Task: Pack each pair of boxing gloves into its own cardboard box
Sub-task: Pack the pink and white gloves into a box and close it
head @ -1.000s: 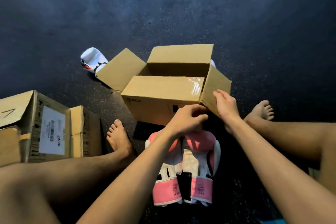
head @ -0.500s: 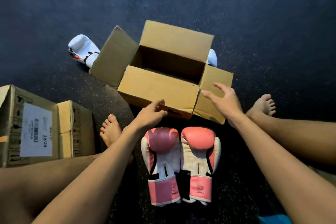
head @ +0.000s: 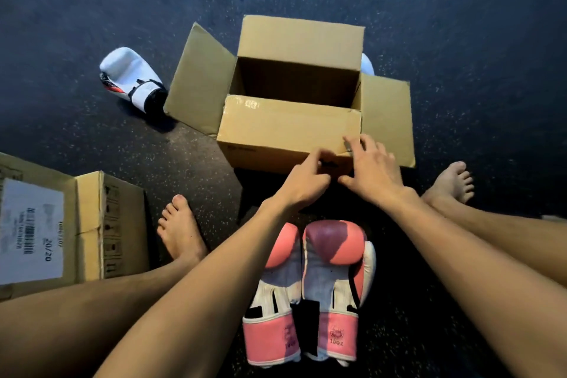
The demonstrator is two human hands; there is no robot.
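Note:
An open cardboard box [head: 288, 129] stands on the dark floor ahead of me, all flaps folded outward and nothing visible inside. A pair of pink and white boxing gloves [head: 319, 279] lies side by side between my legs, cuffs toward me. My left hand [head: 302, 182] is at the lower edge of the box's near flap, fingers loosely curled and touching the cardboard. Beside it, my right hand [head: 372, 167] rests spread against the near flap's right corner. A white glove [head: 129, 77] lies left of the box. Another white glove [head: 367, 63] peeks out behind the box's right side.
Two more cardboard boxes sit at the left: a labelled one [head: 30, 224] at the frame edge and a smaller one [head: 110, 221] beside it. My bare feet [head: 181, 230] [head: 449, 182] flank the pink gloves. Dark speckled floor lies beyond the box.
The box has settled upright with its opening facing up. My right hand left the right flap and moved to the near flap's corner, close to my left hand.

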